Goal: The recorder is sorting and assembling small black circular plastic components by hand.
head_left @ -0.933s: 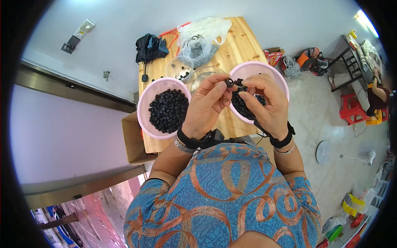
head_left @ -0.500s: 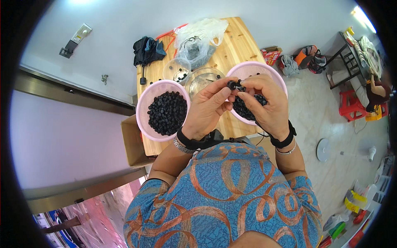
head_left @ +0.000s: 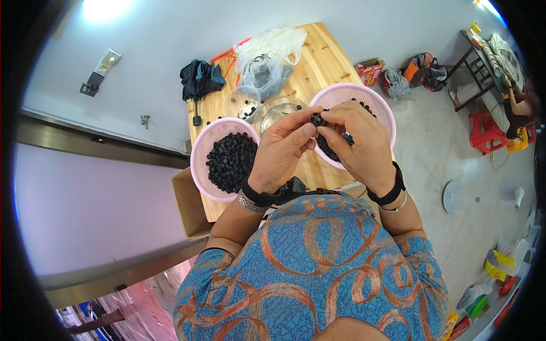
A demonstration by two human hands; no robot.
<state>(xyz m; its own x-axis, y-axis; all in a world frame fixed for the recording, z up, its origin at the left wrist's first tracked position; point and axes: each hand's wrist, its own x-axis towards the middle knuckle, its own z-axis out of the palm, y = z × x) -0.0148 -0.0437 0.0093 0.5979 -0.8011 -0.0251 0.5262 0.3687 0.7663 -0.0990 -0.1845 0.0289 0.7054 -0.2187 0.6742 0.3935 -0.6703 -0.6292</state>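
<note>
Between my two hands is a small black round part (head_left: 318,119), pinched by the fingertips of both. My left hand (head_left: 284,149) grips it between thumb and forefinger, and my right hand (head_left: 359,139) closes on it from the other side. Its exact kind is too small to make out. Under my right hand stands a pink basket (head_left: 388,111) holding black parts, partly hidden by that hand. To the left of my left hand, another pink basket (head_left: 197,165) is heaped with small black round pieces (head_left: 230,162).
On the wooden table (head_left: 324,54) stand a clear round tub (head_left: 232,102) with a few black pieces, a clear shallow dish (head_left: 273,111), plastic bags (head_left: 267,57) and a folded umbrella (head_left: 200,79). A cardboard box (head_left: 190,202) sits by the table's left edge. A red stool (head_left: 484,132) is at the right.
My fingers have drawn closer around the black part, and less of it shows. The whole view has shifted slightly; the baskets have not visibly moved on the table.
</note>
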